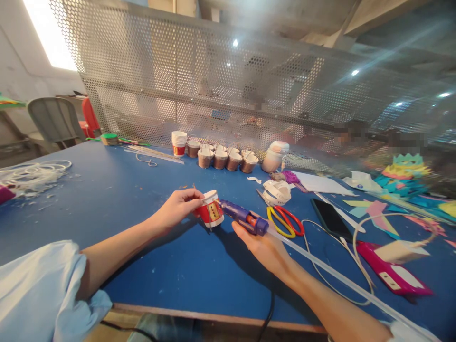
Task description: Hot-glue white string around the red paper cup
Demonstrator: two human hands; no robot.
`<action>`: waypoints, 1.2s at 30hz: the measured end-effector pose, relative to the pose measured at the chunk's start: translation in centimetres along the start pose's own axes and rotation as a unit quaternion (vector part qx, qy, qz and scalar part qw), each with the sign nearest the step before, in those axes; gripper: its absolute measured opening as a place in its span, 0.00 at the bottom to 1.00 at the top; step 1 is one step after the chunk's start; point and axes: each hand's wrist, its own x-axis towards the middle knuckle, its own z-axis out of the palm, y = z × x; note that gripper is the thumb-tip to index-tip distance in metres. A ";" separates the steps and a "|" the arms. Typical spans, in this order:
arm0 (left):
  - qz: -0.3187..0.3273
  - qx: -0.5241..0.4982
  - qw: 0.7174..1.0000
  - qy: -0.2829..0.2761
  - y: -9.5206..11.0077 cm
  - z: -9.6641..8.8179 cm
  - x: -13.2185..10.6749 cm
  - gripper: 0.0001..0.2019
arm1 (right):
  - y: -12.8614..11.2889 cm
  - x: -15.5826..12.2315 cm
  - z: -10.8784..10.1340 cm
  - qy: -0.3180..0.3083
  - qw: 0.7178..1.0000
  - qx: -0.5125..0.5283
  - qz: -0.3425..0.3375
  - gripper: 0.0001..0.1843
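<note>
My left hand (181,206) pinches the left side of a red and white paper cup (214,214), held tilted over the blue table. In my right hand (261,247) is a blue hot glue gun (245,216), with a long clear glue stick (320,259) running out of its back end. Its nozzle points left and lies at the cup's upper right side; I cannot tell whether it touches. Scissors (285,222) with red and yellow handles lie just beyond my right hand, near a roll of white printed ribbon (277,192).
Several brown-wrapped cups (234,160) and a stack of paper cups (179,142) stand along the back, beside a jar (274,156). On the right lie a phone (331,219), a pink power strip (395,270) with cables and paper scraps. White cord (39,173) lies at left.
</note>
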 end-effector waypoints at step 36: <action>0.009 0.008 1.000 -0.027 -0.1 -0.3 -0.2 0.10 | -0.9 0.2 -0.3 0.006 1.000 0.010 0.008 0.15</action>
